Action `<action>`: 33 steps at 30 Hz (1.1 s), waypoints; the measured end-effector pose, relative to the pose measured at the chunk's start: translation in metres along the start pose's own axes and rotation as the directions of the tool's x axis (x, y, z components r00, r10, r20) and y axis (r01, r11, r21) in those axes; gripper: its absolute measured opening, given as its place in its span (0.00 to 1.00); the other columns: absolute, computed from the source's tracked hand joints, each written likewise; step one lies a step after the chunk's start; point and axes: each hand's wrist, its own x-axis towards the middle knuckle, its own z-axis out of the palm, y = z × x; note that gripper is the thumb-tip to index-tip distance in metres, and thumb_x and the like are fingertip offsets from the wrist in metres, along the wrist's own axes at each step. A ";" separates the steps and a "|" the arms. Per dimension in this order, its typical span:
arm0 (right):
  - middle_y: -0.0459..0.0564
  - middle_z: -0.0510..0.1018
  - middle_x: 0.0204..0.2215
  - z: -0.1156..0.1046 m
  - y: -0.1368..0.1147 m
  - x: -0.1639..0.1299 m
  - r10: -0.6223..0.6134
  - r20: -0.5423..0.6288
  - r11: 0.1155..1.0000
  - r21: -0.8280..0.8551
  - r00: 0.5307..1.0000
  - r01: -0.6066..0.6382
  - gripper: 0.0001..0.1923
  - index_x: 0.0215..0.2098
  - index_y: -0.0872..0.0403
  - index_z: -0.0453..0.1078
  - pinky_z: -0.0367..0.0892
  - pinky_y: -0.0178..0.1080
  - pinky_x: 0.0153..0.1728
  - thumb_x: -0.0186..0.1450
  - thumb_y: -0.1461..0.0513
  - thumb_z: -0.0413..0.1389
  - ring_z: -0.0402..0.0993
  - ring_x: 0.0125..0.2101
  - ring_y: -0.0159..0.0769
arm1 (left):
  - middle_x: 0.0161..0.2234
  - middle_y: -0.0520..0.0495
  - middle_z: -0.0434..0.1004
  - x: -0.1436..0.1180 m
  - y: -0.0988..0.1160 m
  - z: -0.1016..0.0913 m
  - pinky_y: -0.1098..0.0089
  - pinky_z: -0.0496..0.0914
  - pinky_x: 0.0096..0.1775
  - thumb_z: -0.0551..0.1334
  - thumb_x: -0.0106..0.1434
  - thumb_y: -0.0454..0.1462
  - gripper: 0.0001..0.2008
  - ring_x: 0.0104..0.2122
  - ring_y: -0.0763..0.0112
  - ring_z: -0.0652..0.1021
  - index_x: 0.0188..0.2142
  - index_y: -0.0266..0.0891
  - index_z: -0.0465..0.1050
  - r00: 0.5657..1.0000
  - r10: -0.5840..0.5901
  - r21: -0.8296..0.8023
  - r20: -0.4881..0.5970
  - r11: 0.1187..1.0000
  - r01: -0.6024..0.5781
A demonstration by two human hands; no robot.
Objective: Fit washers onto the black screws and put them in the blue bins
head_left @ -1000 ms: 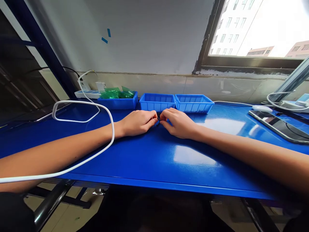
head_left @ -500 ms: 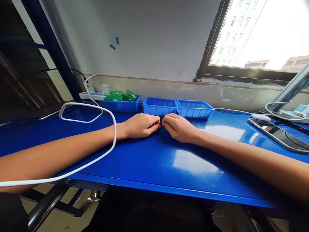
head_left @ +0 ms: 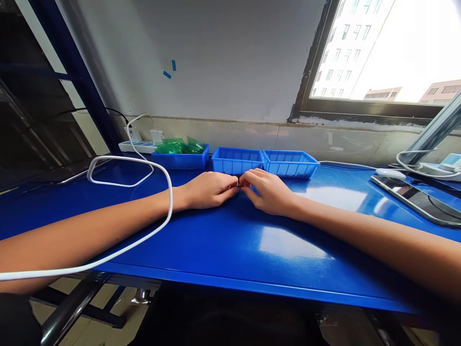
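Both hands rest on the blue counter (head_left: 230, 250) with fingertips meeting: left hand (head_left: 207, 191) and right hand (head_left: 268, 192) each have fingers pinched narrow onto a small dark part (head_left: 238, 183) held between them. Part is tiny, black, mostly hidden by the fingertips, shape can't be made out; it sits just near of the middle blue bin (head_left: 236, 161), with a bin of green pieces (head_left: 180, 156) far left and a white cable (head_left: 144, 166) looping over the left forearm

A small workshop bench is showing here: a glossy blue worktable (head_left: 223, 240) is carrying plastic parts bins (head_left: 290, 163), a power strip (head_left: 135, 145) and cable (head_left: 144, 163), under a window (head_left: 389, 48) facing city blocks.
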 end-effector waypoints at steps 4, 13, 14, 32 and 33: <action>0.51 0.75 0.33 -0.001 -0.002 0.000 0.039 -0.008 0.998 -0.055 0.999 -0.040 0.07 0.36 0.55 0.67 0.62 0.37 0.37 0.63 0.66 0.48 0.69 0.37 0.37 | 0.26 0.50 0.72 0.000 0.000 -0.001 0.73 0.60 0.27 0.49 0.66 0.39 0.12 0.25 0.71 0.72 0.29 0.38 0.65 1.000 -0.009 0.013 0.014 1.000 0.009; 0.52 0.75 0.31 -0.001 -0.003 0.002 0.050 0.019 0.996 -0.078 0.999 -0.049 0.09 0.34 0.56 0.68 0.61 0.37 0.36 0.65 0.64 0.47 0.68 0.34 0.36 | 0.27 0.50 0.72 0.000 0.001 -0.003 0.72 0.61 0.29 0.46 0.67 0.40 0.14 0.27 0.70 0.72 0.29 0.39 0.64 0.999 -0.012 0.027 0.046 1.000 0.011; 0.51 0.75 0.31 -0.001 -0.003 0.002 0.053 0.022 0.996 -0.075 0.998 -0.051 0.09 0.33 0.56 0.68 0.60 0.36 0.35 0.65 0.64 0.47 0.68 0.34 0.36 | 0.28 0.49 0.72 0.000 0.001 -0.003 0.72 0.61 0.29 0.45 0.67 0.40 0.15 0.27 0.70 0.72 0.29 0.39 0.64 0.999 -0.013 0.031 0.049 0.999 0.012; 0.51 0.74 0.29 -0.001 -0.001 0.001 -0.044 -0.028 0.999 0.031 0.999 0.045 0.05 0.30 0.55 0.66 0.61 0.36 0.35 0.62 0.65 0.49 0.67 0.33 0.35 | 0.23 0.50 0.68 0.000 0.001 -0.004 0.72 0.59 0.27 0.46 0.66 0.40 0.15 0.22 0.71 0.68 0.25 0.39 0.61 1.000 -0.006 0.022 0.031 1.000 0.005; 0.51 0.74 0.29 -0.001 -0.001 0.001 -0.046 -0.029 0.998 0.031 0.999 0.047 0.05 0.30 0.56 0.66 0.61 0.36 0.34 0.62 0.65 0.49 0.67 0.33 0.35 | 0.23 0.50 0.68 0.000 0.002 -0.004 0.72 0.59 0.27 0.46 0.66 0.40 0.16 0.22 0.71 0.68 0.25 0.38 0.61 0.999 -0.004 0.021 0.034 1.000 0.004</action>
